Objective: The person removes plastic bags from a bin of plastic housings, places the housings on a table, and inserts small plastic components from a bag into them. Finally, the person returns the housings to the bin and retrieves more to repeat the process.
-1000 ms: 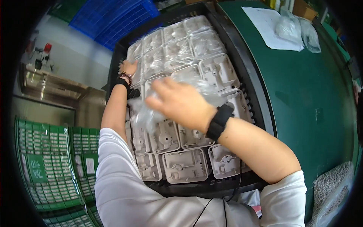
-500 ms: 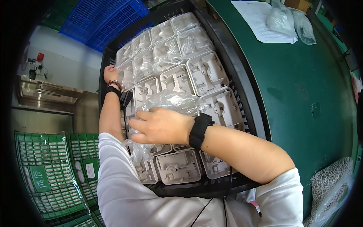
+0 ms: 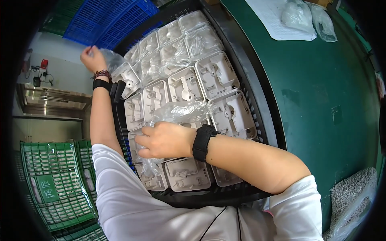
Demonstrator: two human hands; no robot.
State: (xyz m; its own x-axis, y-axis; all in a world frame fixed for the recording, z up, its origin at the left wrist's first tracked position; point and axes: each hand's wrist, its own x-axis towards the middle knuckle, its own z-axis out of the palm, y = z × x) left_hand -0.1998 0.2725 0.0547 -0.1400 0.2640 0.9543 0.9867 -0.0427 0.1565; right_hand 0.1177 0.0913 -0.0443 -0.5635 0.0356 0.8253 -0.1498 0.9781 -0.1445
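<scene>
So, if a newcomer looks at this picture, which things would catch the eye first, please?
Probably first the black crate in the middle, filled with rows of pale moulded parts, the far rows under clear plastic. Next, the hands: the left hand raised at the crate's left edge with clear film, the right hand over the nearer rows, holding a crumpled clear bag.

Moulded housings, pale grey, open-topped, rounded corners: laid in rows, centre of frame; lower rows bare (image 3: 187, 84), upper rows under clear film (image 3: 150, 64). One housing (image 3: 128, 81), bare, askew, left of centre. Clear bag (image 3: 112, 59), crumpled, upper left. Bunched bag (image 3: 183, 111), clear, wrinkled, centre, over housings.
</scene>
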